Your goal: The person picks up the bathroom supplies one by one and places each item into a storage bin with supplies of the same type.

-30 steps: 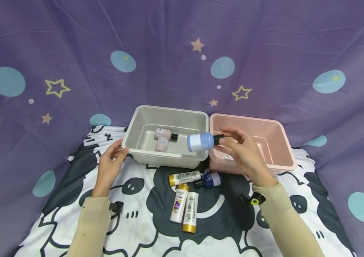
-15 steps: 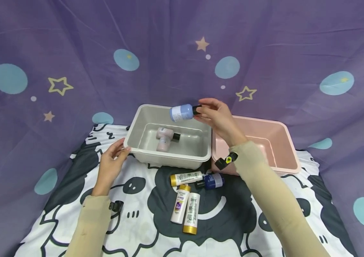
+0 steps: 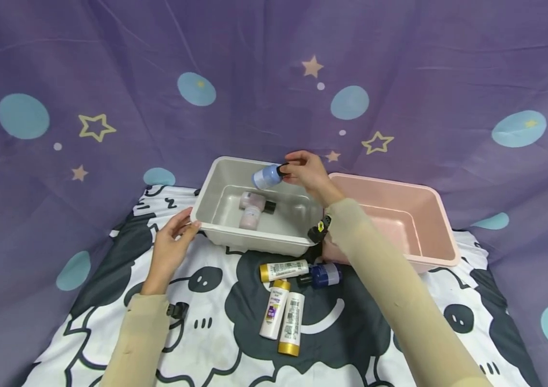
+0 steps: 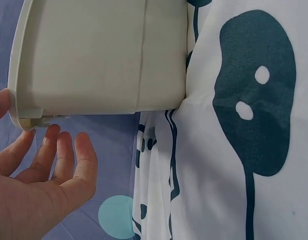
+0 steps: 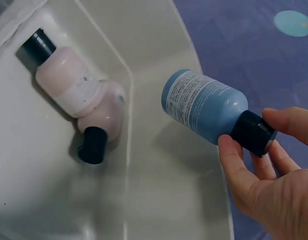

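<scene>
Blue bottle: the right grip pinches its cap, the left grip pinches the tub. Best lowered gently beside the pink bottles.

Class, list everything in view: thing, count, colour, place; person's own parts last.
grey bin: one, grey, left of pink bin
pink bin: one, pink, right of grey bin
light blue bottle: one, light blue, over grey bin
pink bottles: two, pale pink, in grey bin
tubes: three, white and gold, on cloth
dark blue bottle: one, dark blue, beside tubes
cloth: one, black and white, under bins
backdrop: one, purple, behind bins
wrist devices: two, black, by sleeves
sleeves: two, beige, reaching from below
left hand: one, gripping grey bin
right hand: one, holding light blue bottle
</scene>
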